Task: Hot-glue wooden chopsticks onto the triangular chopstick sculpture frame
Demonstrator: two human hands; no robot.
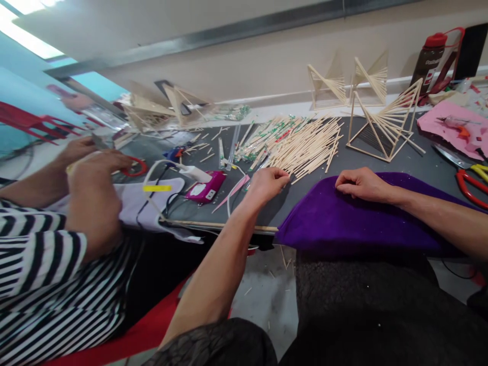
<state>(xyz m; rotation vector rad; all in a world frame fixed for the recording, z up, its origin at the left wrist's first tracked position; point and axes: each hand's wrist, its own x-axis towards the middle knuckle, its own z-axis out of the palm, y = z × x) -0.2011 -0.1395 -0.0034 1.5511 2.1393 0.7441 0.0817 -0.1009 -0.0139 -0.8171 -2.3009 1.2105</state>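
My left hand (269, 184) is at the near edge of a pile of thin wooden sticks (310, 147), its thumb and fingers pressed together. What it holds, if anything, I cannot make out. Over the purple cloth (335, 223) at the table's front edge, my right hand (356, 184) has its fingers curled in, and their inside is hidden. Behind it stands a frame of glued sticks (385, 122) with a twisted fan of rods. More sticks in green-printed clear wrappers (274, 134) lie left of the loose pile.
A magenta power socket box (208, 188) with a white plug and cables sits left of my left hand. Beside it, a co-worker in striped sleeves handles red-handled scissors (135, 166). Large scissors (470, 173), pink cloth (452, 124) and a bottle (429, 63) are at right.
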